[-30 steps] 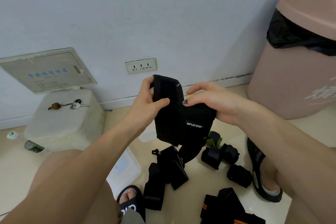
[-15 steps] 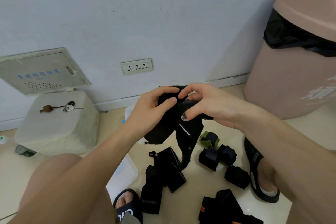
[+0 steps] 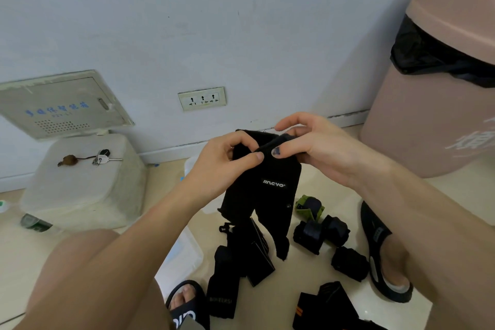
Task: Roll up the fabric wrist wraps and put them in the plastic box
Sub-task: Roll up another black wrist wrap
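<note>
Head view: both hands (image 3: 227, 161) (image 3: 316, 147) pinch limp black wrap (image 3: 263, 190).

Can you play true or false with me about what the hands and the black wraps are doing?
1. Both hands, left hand and right hand, hold the black wrist wrap. True.
2. The wrap is fully rolled. False: its tail hangs down loose.
3. Keys lie on the white box. True.
4. The pink bin stands on the left. False: it is on the right.
5. Rolled wraps lie on the floor. True.
</note>
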A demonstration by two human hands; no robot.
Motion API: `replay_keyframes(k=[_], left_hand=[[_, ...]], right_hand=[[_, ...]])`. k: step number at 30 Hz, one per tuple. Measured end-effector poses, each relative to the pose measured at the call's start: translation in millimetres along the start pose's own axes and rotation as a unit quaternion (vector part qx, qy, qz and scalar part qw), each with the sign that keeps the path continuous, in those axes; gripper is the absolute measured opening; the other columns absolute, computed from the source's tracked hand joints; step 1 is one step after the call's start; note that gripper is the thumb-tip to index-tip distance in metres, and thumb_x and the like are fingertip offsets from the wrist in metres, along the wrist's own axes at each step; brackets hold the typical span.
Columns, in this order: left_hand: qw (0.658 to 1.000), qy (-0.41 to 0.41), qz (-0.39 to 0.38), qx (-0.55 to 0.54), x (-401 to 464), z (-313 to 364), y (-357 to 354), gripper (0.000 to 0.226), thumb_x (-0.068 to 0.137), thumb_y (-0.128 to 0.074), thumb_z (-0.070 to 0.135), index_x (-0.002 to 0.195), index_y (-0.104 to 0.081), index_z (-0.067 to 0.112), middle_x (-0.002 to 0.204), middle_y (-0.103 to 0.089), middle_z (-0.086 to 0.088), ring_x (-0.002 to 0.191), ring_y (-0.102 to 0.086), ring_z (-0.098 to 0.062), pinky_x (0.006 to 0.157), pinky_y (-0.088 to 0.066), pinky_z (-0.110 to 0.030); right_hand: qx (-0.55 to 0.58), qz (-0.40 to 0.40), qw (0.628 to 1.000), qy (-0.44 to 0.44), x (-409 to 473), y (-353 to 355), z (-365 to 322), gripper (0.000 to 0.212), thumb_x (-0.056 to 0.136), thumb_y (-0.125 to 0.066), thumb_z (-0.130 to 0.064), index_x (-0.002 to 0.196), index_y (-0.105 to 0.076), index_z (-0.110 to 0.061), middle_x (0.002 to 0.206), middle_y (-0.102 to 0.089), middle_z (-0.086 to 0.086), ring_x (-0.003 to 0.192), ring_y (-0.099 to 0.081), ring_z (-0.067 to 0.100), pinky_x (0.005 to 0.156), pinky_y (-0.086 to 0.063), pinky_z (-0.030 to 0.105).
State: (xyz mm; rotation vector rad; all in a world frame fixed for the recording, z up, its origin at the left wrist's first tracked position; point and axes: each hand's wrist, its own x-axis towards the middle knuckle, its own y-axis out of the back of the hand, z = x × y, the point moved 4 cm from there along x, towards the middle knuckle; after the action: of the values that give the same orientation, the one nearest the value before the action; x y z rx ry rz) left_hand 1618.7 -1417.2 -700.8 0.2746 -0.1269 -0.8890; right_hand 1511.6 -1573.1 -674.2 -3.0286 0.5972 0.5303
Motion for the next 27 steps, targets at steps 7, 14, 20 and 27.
replay_keyframes(k=[7,14,20,27], left_hand=[[1.0,0.001,0.007,0.026,0.1,-1.6,-0.3,0.011,0.083,-0.072,0.034,0.083,-0.068,0.024,0.085,-0.061,-0.021,0.072,-0.055,-0.025,0.068,-0.041,-0.038],[0.999,0.016,0.026,0.031,-0.5,-2.5,1.1,0.012,0.081,-0.071,0.036,0.082,-0.067,0.025,0.082,-0.064,-0.016,0.072,-0.058,-0.033,0.067,-0.043,-0.039],[0.998,0.009,0.033,0.044,-1.6,-1.4,-1.0,0.013,0.081,-0.071,0.036,0.085,-0.068,0.023,0.088,-0.069,-0.013,0.087,-0.065,-0.043,0.076,-0.055,-0.055],[0.996,0.023,0.086,-0.013,-0.6,-0.6,3.4,0.03,0.103,-0.058,0.019,0.128,-0.068,0.032,0.109,-0.073,0.01,0.1,-0.069,-0.002,0.087,-0.053,-0.015]], right_hand=[[0.1,0.059,0.993,0.011,1.1,0.2,4.0,0.054,0.078,-0.073,0.015,0.122,-0.059,-0.012,0.103,-0.067,0.013,0.088,-0.07,0.022,0.084,-0.057,0.035],[0.174,0.074,0.982,-0.024,-0.1,-8.9,15.5,0.064,0.083,-0.074,0.008,0.138,-0.049,-0.014,0.118,-0.068,0.016,0.097,-0.07,0.025,0.077,-0.055,0.031],[0.164,0.107,0.981,0.011,3.2,-11.6,17.1,0.043,0.094,-0.07,-0.007,0.134,-0.057,-0.017,0.118,-0.07,0.011,0.096,-0.07,0.022,0.078,-0.055,0.031],[0.185,0.092,0.978,0.025,1.6,-14.6,17.2,0.037,0.094,-0.069,-0.003,0.127,-0.056,-0.014,0.09,-0.079,0.0,0.076,-0.076,0.012,0.065,-0.058,0.025]])
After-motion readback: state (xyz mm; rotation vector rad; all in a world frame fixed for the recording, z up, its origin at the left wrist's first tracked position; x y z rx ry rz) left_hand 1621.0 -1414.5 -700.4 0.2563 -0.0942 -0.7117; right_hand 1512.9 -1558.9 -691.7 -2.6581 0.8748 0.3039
